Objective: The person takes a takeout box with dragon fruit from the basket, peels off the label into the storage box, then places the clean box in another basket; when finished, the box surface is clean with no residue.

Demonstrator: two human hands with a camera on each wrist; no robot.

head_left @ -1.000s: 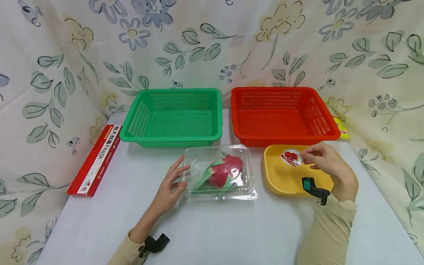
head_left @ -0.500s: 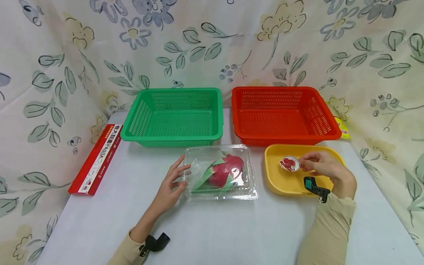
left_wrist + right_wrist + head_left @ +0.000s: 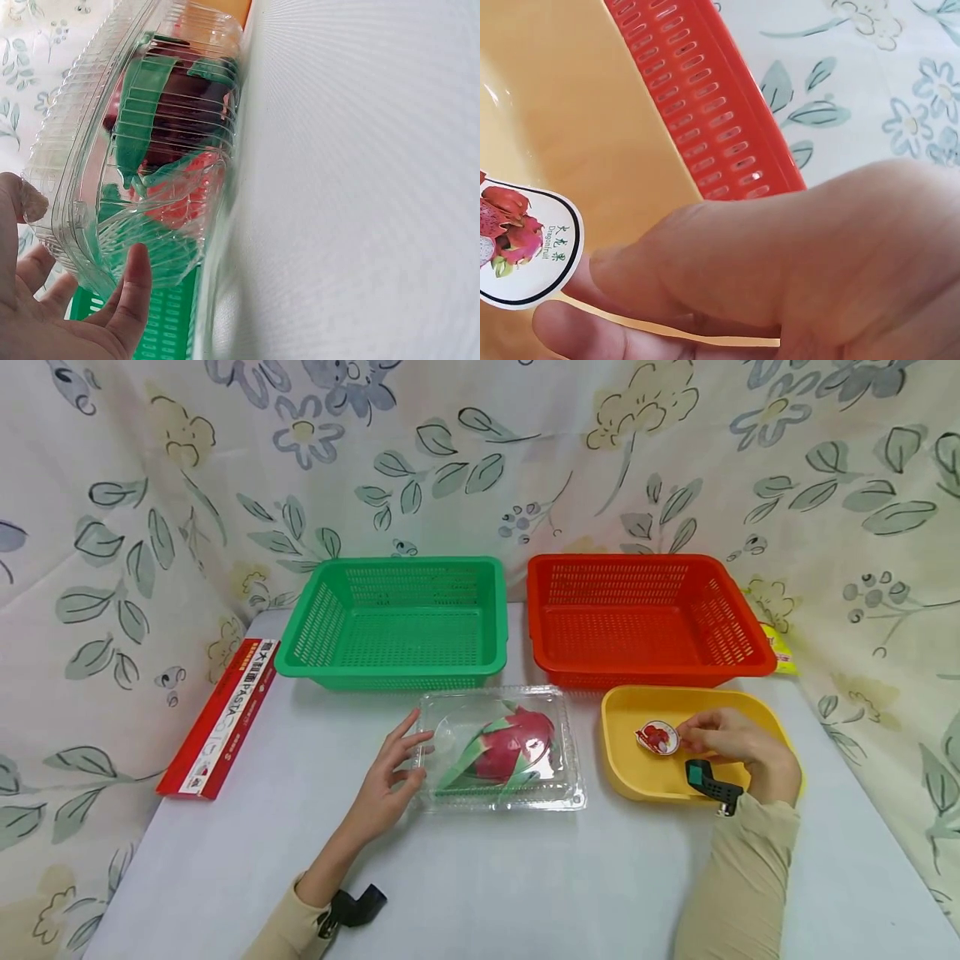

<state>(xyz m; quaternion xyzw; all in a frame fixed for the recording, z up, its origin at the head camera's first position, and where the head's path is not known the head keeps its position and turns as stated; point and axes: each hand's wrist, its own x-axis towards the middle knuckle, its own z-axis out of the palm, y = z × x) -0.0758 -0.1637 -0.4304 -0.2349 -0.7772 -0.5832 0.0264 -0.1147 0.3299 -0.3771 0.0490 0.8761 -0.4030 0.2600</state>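
In the head view my right hand (image 3: 741,750) is over the yellow tray (image 3: 621,778), pinching the edge of a round dragon fruit sticker (image 3: 657,737). In the right wrist view the printed side of that label (image 3: 526,251) shows pictured fruit and the word "Dragonfruit", held at thumb and index finger. My left hand (image 3: 384,789) touches the left side of a clear plastic clamshell box (image 3: 450,727), its fingers spread and relaxed. Inside the closed box lies a pink and green dragon fruit (image 3: 512,752). The left wrist view shows the fingers (image 3: 133,292) beside the box's corner.
A green basket (image 3: 390,681) and a red basket (image 3: 652,677) stand behind, side by side. A red pasta box (image 3: 217,722) lies at the left table edge. Part of a yellow packet (image 3: 782,652) shows behind the red basket. Floral cloth hangs around the table.
My right hand has lowered slightly and shifted a little left with the sticker, whose angle has turned somewhat over the tray. The left hand and clamshell box have stayed in place.
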